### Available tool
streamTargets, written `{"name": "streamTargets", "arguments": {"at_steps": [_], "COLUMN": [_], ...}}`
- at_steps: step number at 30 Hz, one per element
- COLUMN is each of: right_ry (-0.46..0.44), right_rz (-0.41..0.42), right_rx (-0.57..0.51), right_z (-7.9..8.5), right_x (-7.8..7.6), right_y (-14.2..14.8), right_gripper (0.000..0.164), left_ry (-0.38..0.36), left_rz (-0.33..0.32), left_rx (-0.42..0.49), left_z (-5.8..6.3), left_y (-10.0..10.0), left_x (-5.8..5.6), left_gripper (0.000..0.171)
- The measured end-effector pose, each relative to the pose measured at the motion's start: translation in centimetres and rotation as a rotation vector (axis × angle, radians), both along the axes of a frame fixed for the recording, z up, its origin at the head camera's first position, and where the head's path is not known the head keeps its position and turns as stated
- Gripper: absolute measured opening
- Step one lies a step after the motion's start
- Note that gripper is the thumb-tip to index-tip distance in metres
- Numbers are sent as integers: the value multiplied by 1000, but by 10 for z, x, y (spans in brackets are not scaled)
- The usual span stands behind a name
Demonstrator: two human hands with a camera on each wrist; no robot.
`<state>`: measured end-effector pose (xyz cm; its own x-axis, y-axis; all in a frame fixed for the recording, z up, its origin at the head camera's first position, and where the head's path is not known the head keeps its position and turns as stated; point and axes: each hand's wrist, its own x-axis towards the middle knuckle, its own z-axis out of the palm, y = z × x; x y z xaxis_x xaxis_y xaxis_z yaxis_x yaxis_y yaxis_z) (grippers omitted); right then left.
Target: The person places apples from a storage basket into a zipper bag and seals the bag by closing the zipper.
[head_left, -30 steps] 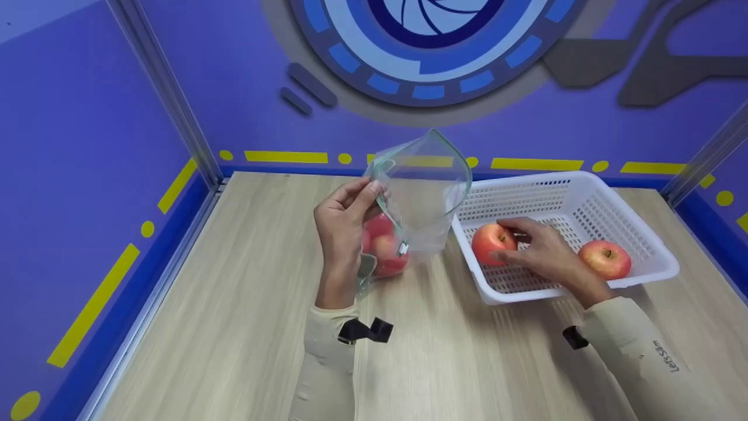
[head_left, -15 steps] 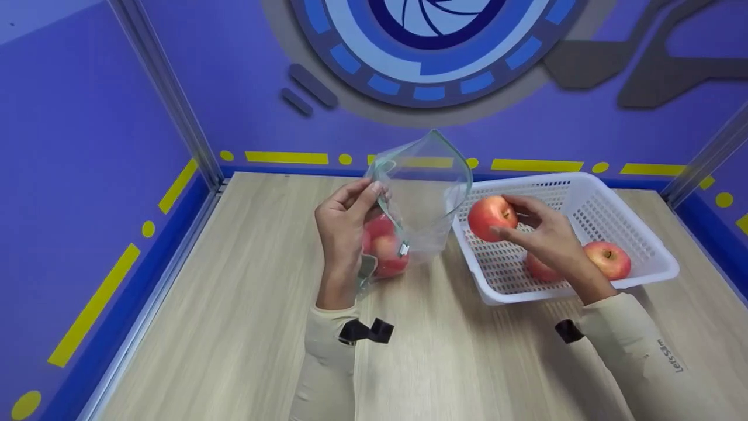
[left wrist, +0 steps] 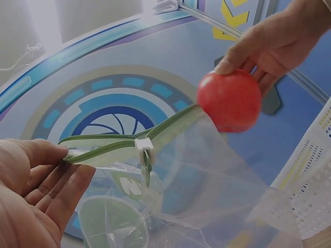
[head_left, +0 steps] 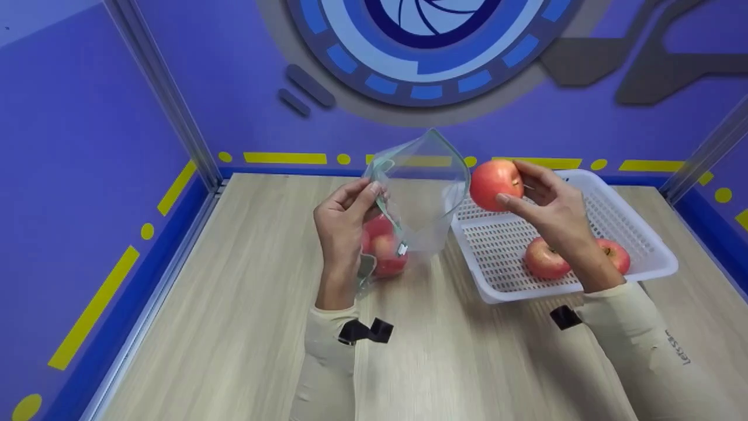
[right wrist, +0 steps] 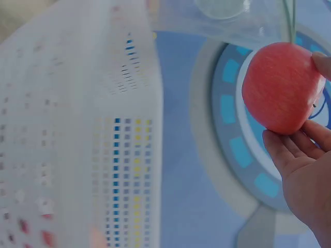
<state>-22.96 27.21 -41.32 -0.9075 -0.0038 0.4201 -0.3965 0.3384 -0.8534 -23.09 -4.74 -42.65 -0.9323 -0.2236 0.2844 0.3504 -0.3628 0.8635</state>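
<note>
My left hand (head_left: 345,228) pinches the rim of a clear zip bag (head_left: 426,193) between thumb and fingers. The bag's mouth gapes, and its green zip edge with a white slider (left wrist: 145,145) shows in the left wrist view. Red apples (head_left: 385,257) lie low in the bag, partly behind my left hand. With thumb and fingertips, my right hand (head_left: 555,213) grips a red apple (head_left: 495,186) above the white basket, close to the right side of the bag's mouth. In the right wrist view that apple (right wrist: 282,88) overlaps the bag's edge.
The white perforated basket (head_left: 482,280) stands on the wooden table (head_left: 444,362) at the right. Inside it two apples (head_left: 544,260) sit beneath my right wrist, one partly covered. A blue printed wall (head_left: 263,117) closes off the back, with metal posts (head_left: 169,93) at the corners.
My right hand has lifted the apple up out of the basket to the height of the bag's mouth. Another apple has come into sight below it. The left hand and bag stay put.
</note>
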Motion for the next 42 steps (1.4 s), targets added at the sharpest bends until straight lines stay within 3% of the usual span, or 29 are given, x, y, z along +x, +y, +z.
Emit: {"name": "streamTargets", "arguments": {"at_steps": [6, 19, 23, 29, 42], "right_ry": [102, 208, 250, 336, 335], "right_rz": [-5, 51, 60, 41, -20], "right_rx": [-84, -90, -51, 102, 213], "right_z": [16, 27, 24, 13, -6], "right_x": [3, 1, -5, -14, -21], "right_y": [-12, -41, -48, -60, -63], "right_gripper": [61, 61, 63, 70, 71], "left_ry": [-2, 3, -3, 17, 1], "left_rz": [2, 7, 9, -6, -21], "left_rx": [-11, -36, -39, -27, -9], "left_z": [1, -1, -1, -1, 2], "left_y": [0, 2, 2, 3, 5], "left_x": [0, 0, 0, 0, 1], "left_gripper": [16, 16, 17, 18, 17]}}
